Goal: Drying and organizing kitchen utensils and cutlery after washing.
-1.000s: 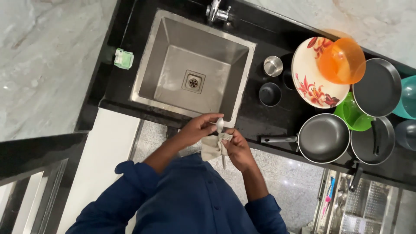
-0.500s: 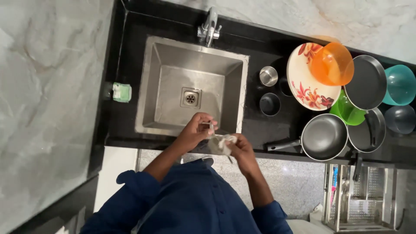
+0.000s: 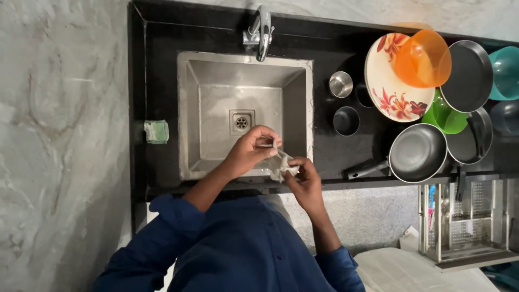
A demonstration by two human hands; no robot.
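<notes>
1. Since the earlier frame, both hands have shifted a little right, over the near rim of the sink (image 3: 189,108).
2. Left hand (image 3: 250,152) pinches a small metal piece I cannot identify; right hand (image 3: 304,181) is closed on a crumpled cloth (image 3: 278,165) touching it.
3. Wiping seems in progress, not finished.
4. Pans (image 3: 417,153), a flowered plate (image 3: 386,89) and an orange bowl (image 3: 421,58) stand at right, untouched.

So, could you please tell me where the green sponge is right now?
In the head view, the green sponge lies on the black counter, just left of the steel sink, away from both hands.
</notes>
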